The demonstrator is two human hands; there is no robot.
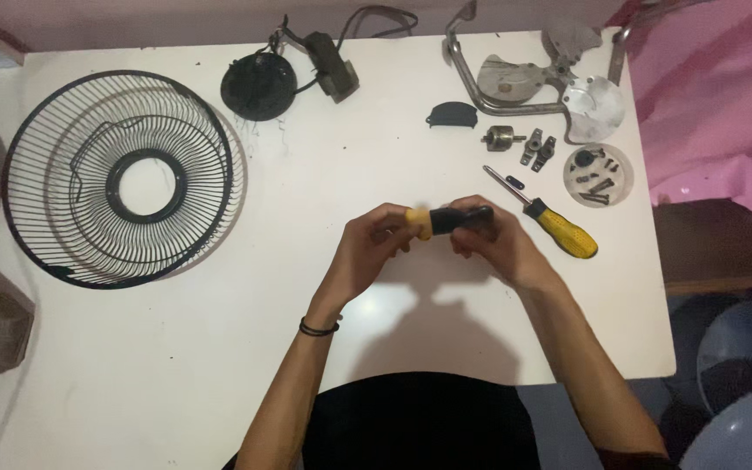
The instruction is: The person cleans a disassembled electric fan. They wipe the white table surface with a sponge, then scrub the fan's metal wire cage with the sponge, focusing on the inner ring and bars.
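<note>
White surface point(176, 348) is filling the view, pink cloth point(715, 113) is hanging along the right edge.

Both hands are meeting above the middle of the surface. Left hand point(367, 252) is pinching the yellow end of a short tool handle point(454, 219), right hand point(489, 244) is wrapping fingers around its black end. Both are closed on it and lifting it clear of the surface. The handle is looking stiff, light, probably rubbery on the black part, so grip should be easy; the best hold is around the thick black section, with the yellow tip left for twisting or pulling.

Count: one wire fan guard point(119, 178) is lying at left, one round black motor part point(258, 85) with a cable is sitting at top centre, and one yellow-handled screwdriver point(550, 219) is lying just right of the hands. One bent metal frame with blades point(541, 78) is sitting at top right. One small round dish point(598, 174) is holding several dark screws, too small to count. A few loose small metal parts point(520, 144) are lying near the dish, about three.
</note>
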